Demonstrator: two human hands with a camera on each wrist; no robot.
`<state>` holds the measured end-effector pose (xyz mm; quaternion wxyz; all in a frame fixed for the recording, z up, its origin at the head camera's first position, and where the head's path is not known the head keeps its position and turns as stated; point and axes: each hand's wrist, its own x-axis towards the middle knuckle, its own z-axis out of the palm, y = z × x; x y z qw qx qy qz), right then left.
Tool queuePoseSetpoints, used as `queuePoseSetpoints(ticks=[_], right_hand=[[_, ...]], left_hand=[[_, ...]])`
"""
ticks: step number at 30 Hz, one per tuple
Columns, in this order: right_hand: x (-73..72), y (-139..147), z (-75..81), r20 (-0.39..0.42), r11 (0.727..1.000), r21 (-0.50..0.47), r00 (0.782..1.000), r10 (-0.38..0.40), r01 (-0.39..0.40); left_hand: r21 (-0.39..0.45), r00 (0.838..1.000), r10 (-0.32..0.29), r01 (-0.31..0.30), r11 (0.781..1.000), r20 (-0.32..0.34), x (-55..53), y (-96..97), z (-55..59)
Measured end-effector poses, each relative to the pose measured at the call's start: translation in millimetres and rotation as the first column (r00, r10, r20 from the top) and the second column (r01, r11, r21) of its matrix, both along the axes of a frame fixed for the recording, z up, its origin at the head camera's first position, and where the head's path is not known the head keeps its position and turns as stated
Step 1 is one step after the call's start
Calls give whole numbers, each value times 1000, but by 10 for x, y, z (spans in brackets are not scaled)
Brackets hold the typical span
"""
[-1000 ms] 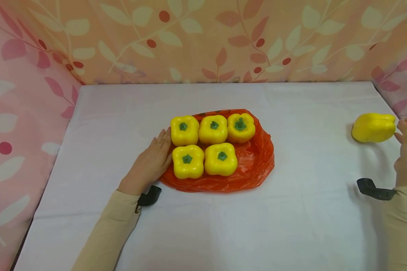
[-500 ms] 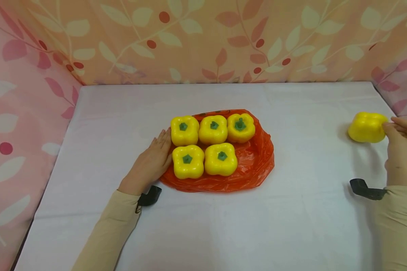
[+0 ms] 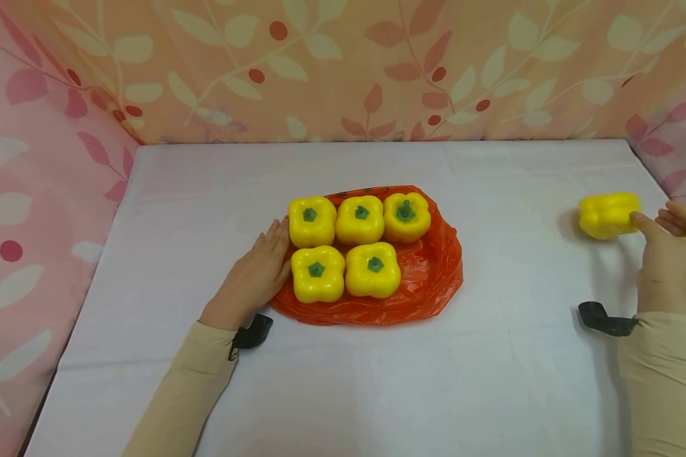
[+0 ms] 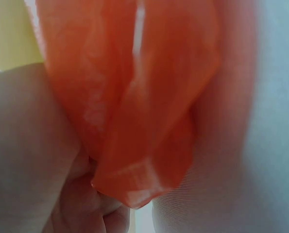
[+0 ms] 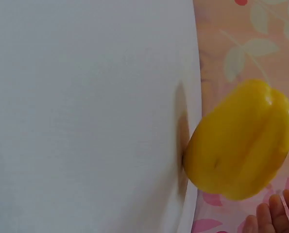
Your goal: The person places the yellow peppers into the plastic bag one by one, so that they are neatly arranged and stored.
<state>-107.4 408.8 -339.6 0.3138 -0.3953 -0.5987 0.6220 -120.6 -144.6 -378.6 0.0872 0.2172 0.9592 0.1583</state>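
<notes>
On the right of the head view a yellow bell pepper (image 3: 606, 216) lies on its side on the white-covered table. My right hand (image 3: 670, 257) is beside its right end, thumb tip right at the pepper and the other fingers spread apart from it. The right wrist view shows that pepper (image 5: 241, 141) with loose fingers (image 5: 278, 213) to its lower right. My left hand (image 3: 254, 273) rests with straight fingers along the left edge of a red plastic bag (image 3: 425, 279). Several yellow peppers (image 3: 312, 222) with green stems stand in two rows on the bag. The bag (image 4: 129, 97) fills much of the left wrist view.
The white tablecloth (image 3: 514, 381) reaches back to an orange leaf-patterned curtain (image 3: 331, 70). Pink patterned cloth (image 3: 40, 190) borders the left side. A black wrist mount (image 3: 605, 319) juts from the right sleeve, and another (image 3: 253, 331) from the left.
The lone pepper has rolled a little to the left, with the right hand following it leftward. The left hand, the bag and its peppers have stayed in place.
</notes>
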Motion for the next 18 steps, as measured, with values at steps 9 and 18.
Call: queuePoseSetpoints(ticks=[9, 18], right_hand=[[-91, 602, -532, 21, 954, -63, 956, 293, -292], [-99, 227, -258, 47, 915, -106, 917, 397, -390]], left_hand=[[-9, 1000, 11, -11, 1000, 25, -7, 3, 15], [-12, 1000, 11, -11, 1000, 18, -7, 3, 7]])
